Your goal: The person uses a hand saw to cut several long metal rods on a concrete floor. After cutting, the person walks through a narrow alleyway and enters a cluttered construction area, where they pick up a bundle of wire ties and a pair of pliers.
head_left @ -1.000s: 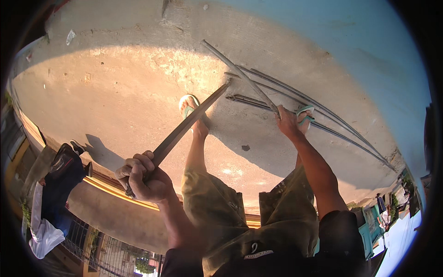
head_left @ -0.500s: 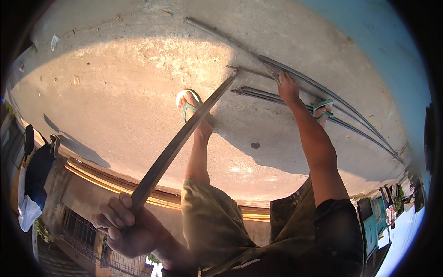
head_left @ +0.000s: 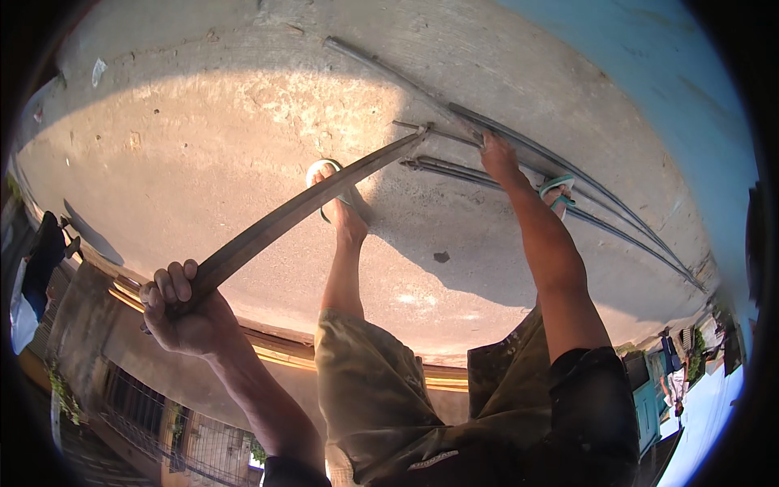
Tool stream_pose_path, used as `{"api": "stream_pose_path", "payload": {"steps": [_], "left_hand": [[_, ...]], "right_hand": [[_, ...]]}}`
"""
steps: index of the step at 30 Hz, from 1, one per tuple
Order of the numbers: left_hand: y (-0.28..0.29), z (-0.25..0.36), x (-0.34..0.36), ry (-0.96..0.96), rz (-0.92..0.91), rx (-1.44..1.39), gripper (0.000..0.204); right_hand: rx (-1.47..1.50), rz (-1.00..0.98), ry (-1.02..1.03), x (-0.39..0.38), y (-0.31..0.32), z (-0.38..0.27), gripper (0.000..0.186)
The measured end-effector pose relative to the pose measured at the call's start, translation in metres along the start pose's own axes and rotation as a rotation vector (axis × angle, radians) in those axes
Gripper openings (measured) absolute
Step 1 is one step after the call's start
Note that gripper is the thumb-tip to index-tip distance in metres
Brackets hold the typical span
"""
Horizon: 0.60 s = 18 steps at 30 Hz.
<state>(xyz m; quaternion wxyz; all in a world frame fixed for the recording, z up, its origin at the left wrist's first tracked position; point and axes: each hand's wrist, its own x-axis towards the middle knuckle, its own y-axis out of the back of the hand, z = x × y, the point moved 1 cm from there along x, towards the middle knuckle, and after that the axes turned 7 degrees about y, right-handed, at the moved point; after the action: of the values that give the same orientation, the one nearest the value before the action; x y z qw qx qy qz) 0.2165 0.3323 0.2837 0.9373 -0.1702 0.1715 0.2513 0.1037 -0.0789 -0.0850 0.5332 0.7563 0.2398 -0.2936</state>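
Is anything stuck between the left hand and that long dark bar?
No, nothing visible is in the way: the left hand has its fingers wrapped right around the long dark bar, near one end.

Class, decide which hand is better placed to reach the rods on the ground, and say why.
Probably the right hand: it is close to the rods, though also at a gray pole. The left hand is farther off, holding a dark bar.
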Motion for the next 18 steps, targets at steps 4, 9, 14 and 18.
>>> {"api": "stream_pose_path", "payload": {"steps": [4,9,14,18], "left_hand": [[0.035,-0.01,0.063,0.012,0.051,0.019,0.021],[0.027,-0.014,0.054,-0.039,0.033,-0.06,0.02],[0.047,-0.012,0.038,-0.086,0.179,-0.054,0.02],[0.05,-0.008,0.032,-0.066,0.205,-0.1,0.019]], "right_hand": [[0.017,0.052,-0.012,-0.004,0.015,-0.002,0.033],[0.264,-0.096,-0.002,-0.055,0.07,-0.041,0.049],[0.572,-0.139,0.227,-0.147,0.208,-0.137,0.059],[0.626,-0.256,0.665,-0.156,0.328,-0.219,0.04]]}}
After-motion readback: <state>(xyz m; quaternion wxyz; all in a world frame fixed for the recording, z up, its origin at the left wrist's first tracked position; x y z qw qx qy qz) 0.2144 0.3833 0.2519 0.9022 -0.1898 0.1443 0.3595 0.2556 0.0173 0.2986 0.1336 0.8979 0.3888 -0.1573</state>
